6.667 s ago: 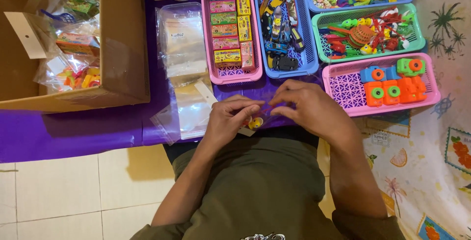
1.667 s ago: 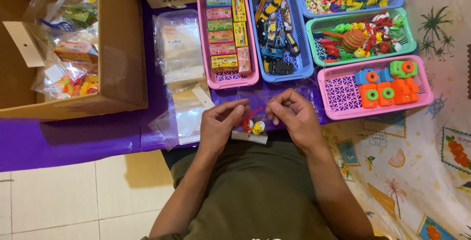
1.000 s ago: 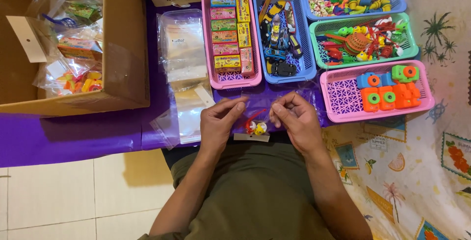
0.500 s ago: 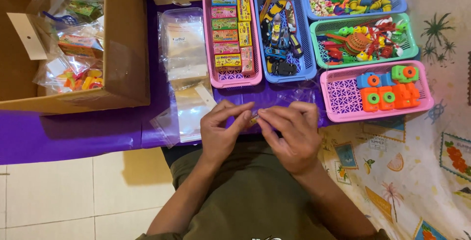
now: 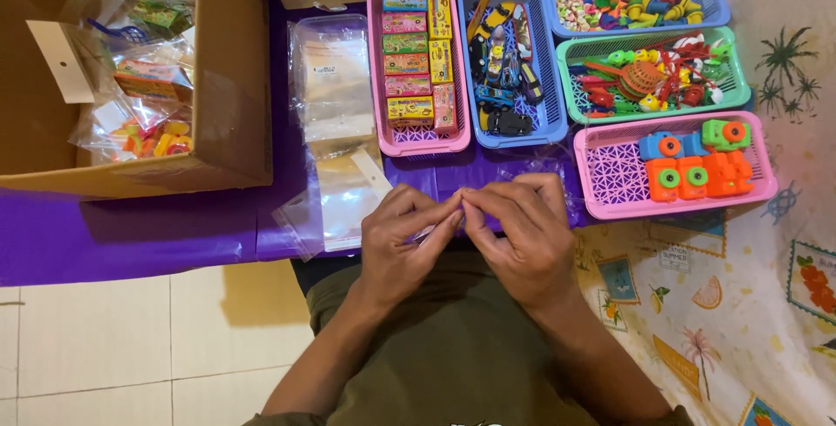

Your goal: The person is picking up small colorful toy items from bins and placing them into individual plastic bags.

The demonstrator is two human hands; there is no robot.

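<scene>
While I am watching from above, my left hand (image 5: 402,243) and right hand (image 5: 521,233) are meeting fingertip to fingertip, pinching a small clear plastic bag (image 5: 435,227) (contents hidden) just below the pink tray of small boxes (image 5: 376,60), over the purple cloth (image 5: 131,226).

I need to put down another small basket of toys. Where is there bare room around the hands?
Bare purple cloth lies between the cardboard box and the tiled floor, left of the clear plastic bags. Right of them it is crowded: pink, blue and green plastic baskets stand edge to edge, down to the pink basket of orange blocks.
</scene>
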